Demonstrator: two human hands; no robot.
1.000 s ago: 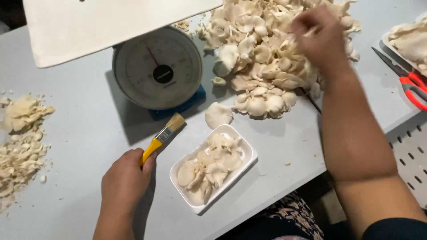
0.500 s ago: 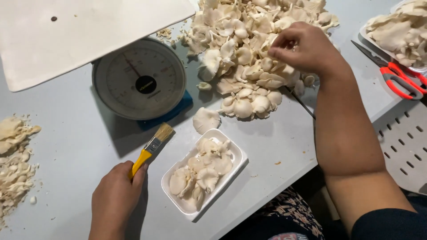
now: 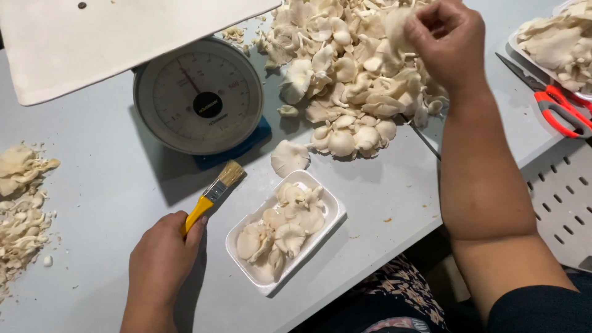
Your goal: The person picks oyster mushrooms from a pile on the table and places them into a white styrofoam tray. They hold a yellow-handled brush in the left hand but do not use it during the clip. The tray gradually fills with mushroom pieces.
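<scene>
Item: mushroom packing station, grey worktop (image 3: 111, 203), head view.

Left hand (image 3: 161, 259): near the front edge of the worktop, grip closed around the yellow handle of a small paintbrush (image 3: 213, 196); the bristles point toward the back and lie just in front of the scale's blue base, clear of the tray.

Right hand (image 3: 449, 44): at the back of the worktop over the heap of loose oyster mushrooms (image 3: 351, 80). Fingers are curled into the top of the heap, pinching at a cap; whether one is fully lifted cannot be told.

White foam tray (image 3: 330, 216): near the front edge, between the two hands, set at a slant. It holds a single loose layer of mushrooms; part of the white bottom shows at its back end. Judged partly filled, not yet on the scale.

Single mushroom cap (image 3: 288, 157): lies on the worktop between tray and heap, touching neither.

Dial scale (image 3: 198, 95): behind the brush, its white platform (image 3: 92, 37) bare.

Trimmings (image 3: 21, 203): scattered pile at the left edge, apparently offcuts.

Second tray of mushrooms (image 3: 555, 40): back right corner, heaped. Red-handled scissors (image 3: 558, 108) lie just in front of it.

Progress, as judged: one tray looks filled, one is under way, and a large heap remains to portion.
</scene>
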